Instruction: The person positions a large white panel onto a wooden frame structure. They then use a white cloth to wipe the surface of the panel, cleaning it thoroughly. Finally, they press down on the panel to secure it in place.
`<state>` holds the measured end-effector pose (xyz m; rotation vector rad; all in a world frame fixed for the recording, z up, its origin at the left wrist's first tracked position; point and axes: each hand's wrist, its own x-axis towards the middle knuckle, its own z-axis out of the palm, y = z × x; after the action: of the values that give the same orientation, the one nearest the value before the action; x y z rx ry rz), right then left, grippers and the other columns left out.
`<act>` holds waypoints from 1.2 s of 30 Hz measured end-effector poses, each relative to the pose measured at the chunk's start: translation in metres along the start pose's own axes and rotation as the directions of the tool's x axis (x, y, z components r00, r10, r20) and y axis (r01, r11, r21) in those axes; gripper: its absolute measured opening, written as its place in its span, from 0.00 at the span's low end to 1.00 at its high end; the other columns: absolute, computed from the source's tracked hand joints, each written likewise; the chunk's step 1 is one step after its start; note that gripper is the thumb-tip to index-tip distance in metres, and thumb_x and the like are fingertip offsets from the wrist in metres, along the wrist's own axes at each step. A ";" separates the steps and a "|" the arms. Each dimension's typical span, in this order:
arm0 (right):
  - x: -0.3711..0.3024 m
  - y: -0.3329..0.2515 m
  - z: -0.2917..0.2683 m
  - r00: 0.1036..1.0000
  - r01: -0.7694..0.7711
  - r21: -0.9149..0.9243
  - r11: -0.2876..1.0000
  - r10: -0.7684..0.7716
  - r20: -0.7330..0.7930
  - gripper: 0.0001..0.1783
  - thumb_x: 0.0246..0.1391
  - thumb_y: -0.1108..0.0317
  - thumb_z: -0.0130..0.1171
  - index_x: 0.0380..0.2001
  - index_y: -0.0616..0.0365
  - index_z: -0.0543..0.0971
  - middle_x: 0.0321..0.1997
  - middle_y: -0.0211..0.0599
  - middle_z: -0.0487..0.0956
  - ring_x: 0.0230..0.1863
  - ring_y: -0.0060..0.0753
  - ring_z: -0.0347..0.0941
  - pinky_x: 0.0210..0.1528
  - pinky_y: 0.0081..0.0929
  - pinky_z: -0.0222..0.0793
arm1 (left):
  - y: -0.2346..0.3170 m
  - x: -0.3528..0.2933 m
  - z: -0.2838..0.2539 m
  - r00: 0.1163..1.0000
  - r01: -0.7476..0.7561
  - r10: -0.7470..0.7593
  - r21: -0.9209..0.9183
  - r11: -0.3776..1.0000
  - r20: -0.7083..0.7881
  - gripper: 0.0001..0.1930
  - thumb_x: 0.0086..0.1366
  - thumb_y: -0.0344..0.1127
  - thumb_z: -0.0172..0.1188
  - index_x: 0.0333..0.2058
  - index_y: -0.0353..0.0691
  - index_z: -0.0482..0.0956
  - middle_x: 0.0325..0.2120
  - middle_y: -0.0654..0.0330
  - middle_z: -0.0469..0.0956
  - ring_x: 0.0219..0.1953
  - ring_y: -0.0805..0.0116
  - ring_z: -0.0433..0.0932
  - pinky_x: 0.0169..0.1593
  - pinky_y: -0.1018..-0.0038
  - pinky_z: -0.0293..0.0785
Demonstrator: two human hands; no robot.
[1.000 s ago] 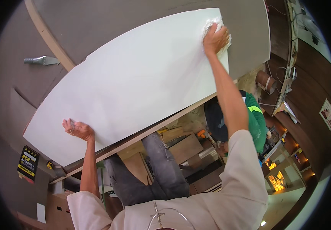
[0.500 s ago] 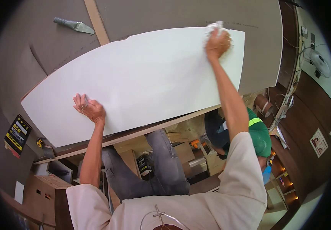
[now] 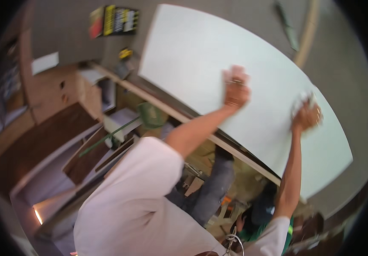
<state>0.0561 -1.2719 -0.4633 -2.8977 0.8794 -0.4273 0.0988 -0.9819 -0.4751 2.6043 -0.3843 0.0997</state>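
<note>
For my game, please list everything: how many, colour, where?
Worktop: one, grey, top
Curved panel: one, white, on worktop
Crumpled cloth: one, white, on panel
Wood strip: one, tan, upper right
Slim tool: one, dark, upper right
Container: one, black-yellow, upper left
Tape measure: one, yellow, upper left
Sheet: one, white, left
Long stick: one, green, left
Co-worker: one, green clothing, lower right
Clutter below: blurred, uncountable
Shirt: one, cream, bottom
Left hand: one, bare, over panel
Right hand: one, bare, on cloth

Your left forearm (image 3: 199,131) slants rightward, left hand (image 3: 236,88) blurred and extended forward, while your steeper right forearm (image 3: 290,175) ends in a curled right hand (image 3: 307,116).
</note>
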 end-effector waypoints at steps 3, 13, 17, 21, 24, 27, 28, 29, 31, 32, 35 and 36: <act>-0.066 -0.051 -0.011 0.989 0.132 0.050 0.990 -0.135 0.064 0.18 0.59 0.54 0.56 0.45 0.55 0.79 0.42 0.43 0.79 0.48 0.49 0.72 0.63 0.48 0.56 | -0.007 -0.006 -0.014 0.998 0.043 -0.040 0.063 0.997 -0.042 0.22 0.56 0.31 0.52 0.51 0.42 0.65 0.62 0.48 0.60 0.71 0.46 0.49 0.70 0.36 0.36; -0.226 -0.101 -0.080 0.929 0.004 0.096 0.995 -0.039 0.368 0.28 0.63 0.48 0.49 0.50 0.64 0.76 0.47 0.54 0.76 0.53 0.58 0.69 0.59 0.50 0.58 | -0.025 -0.042 -0.084 0.958 0.192 -0.087 -0.381 0.904 0.274 0.18 0.57 0.30 0.52 0.48 0.36 0.71 0.56 0.46 0.66 0.63 0.46 0.61 0.66 0.49 0.56; -0.259 -0.114 -0.091 0.776 -0.319 0.191 0.928 0.140 0.615 0.34 0.63 0.45 0.46 0.51 0.73 0.72 0.48 0.63 0.76 0.49 0.63 0.73 0.53 0.51 0.66 | -0.073 -0.142 -0.147 0.967 0.221 -0.139 -0.426 0.877 0.214 0.17 0.56 0.28 0.52 0.45 0.32 0.74 0.49 0.46 0.71 0.55 0.46 0.69 0.59 0.56 0.67; -0.292 -0.182 -0.061 0.552 -0.539 0.440 0.718 -0.093 0.829 0.30 0.66 0.48 0.43 0.48 0.70 0.76 0.43 0.55 0.80 0.43 0.50 0.77 0.46 0.45 0.73 | -0.177 -0.229 -0.227 0.953 0.304 -0.259 -0.500 0.811 0.160 0.16 0.51 0.31 0.54 0.38 0.31 0.81 0.41 0.41 0.78 0.51 0.43 0.74 0.54 0.56 0.71; -0.298 -0.284 -0.051 0.466 -0.604 0.404 0.687 -0.107 0.878 0.25 0.64 0.47 0.49 0.46 0.60 0.75 0.38 0.40 0.77 0.38 0.31 0.73 0.38 0.33 0.72 | -0.262 -0.265 -0.312 0.850 0.517 -0.409 -0.376 0.769 0.334 0.14 0.54 0.32 0.52 0.38 0.33 0.80 0.38 0.42 0.79 0.46 0.43 0.76 0.48 0.56 0.73; -0.313 -0.470 -0.141 0.288 -0.888 0.387 0.249 -0.353 0.890 0.19 0.60 0.46 0.57 0.42 0.48 0.74 0.29 0.25 0.72 0.27 0.16 0.65 0.28 0.22 0.66 | -0.344 -0.371 -0.386 0.437 0.897 -0.826 -0.108 0.428 0.357 0.09 0.60 0.37 0.52 0.36 0.41 0.77 0.34 0.46 0.79 0.39 0.45 0.79 0.44 0.57 0.73; -0.305 -0.502 -0.131 0.245 -0.905 0.341 0.256 -0.342 0.907 0.19 0.59 0.45 0.58 0.43 0.47 0.73 0.31 0.25 0.72 0.28 0.19 0.66 0.28 0.22 0.67 | -0.372 -0.369 -0.394 0.379 0.919 -0.845 -0.047 0.391 0.378 0.10 0.59 0.38 0.53 0.37 0.42 0.77 0.34 0.46 0.79 0.40 0.46 0.79 0.44 0.57 0.73; -0.289 -0.537 -0.134 0.220 -0.916 0.312 0.252 -0.336 0.916 0.20 0.59 0.47 0.58 0.47 0.47 0.74 0.33 0.27 0.74 0.34 0.21 0.70 0.30 0.21 0.67 | -0.395 -0.359 -0.402 0.318 0.935 -0.863 0.019 0.353 0.392 0.11 0.59 0.39 0.54 0.37 0.42 0.77 0.34 0.46 0.79 0.40 0.46 0.79 0.44 0.57 0.74; -0.271 -0.596 -0.159 0.252 -0.920 0.338 0.197 -0.361 0.898 0.24 0.60 0.48 0.57 0.53 0.48 0.73 0.36 0.28 0.76 0.42 0.25 0.73 0.36 0.27 0.69 | -0.423 -0.337 -0.424 0.318 0.936 -0.865 0.015 0.351 0.389 0.12 0.59 0.40 0.54 0.37 0.42 0.78 0.35 0.46 0.80 0.41 0.46 0.80 0.45 0.56 0.74; -0.263 -0.624 -0.162 0.232 -0.895 0.354 0.272 -0.393 0.890 0.24 0.60 0.48 0.58 0.54 0.48 0.73 0.37 0.28 0.77 0.44 0.26 0.73 0.38 0.29 0.69 | -0.435 -0.322 -0.435 0.361 0.927 -0.857 -0.037 0.374 0.367 0.12 0.59 0.40 0.54 0.38 0.42 0.78 0.36 0.46 0.80 0.41 0.46 0.80 0.45 0.56 0.74; -0.257 -0.677 -0.174 0.166 -0.750 0.442 0.493 -0.506 0.846 0.25 0.60 0.50 0.57 0.57 0.48 0.72 0.38 0.26 0.78 0.47 0.27 0.75 0.44 0.35 0.67 | -0.446 -0.282 -0.460 0.477 0.878 -0.818 -0.216 0.427 0.321 0.12 0.60 0.40 0.53 0.38 0.41 0.78 0.36 0.49 0.81 0.41 0.47 0.80 0.45 0.56 0.74; -0.256 -0.687 -0.178 0.140 -0.671 0.498 0.549 -0.567 0.812 0.25 0.61 0.51 0.57 0.57 0.48 0.72 0.38 0.25 0.78 0.47 0.27 0.75 0.46 0.37 0.67 | -0.448 -0.264 -0.464 0.519 0.850 -0.796 -0.288 0.441 0.311 0.12 0.61 0.40 0.53 0.39 0.41 0.78 0.35 0.50 0.81 0.40 0.48 0.80 0.44 0.56 0.74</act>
<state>0.1667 -0.5585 -0.2449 -1.3903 0.2656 0.9105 -0.0244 -0.3143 -0.3187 2.0782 0.8070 -0.4571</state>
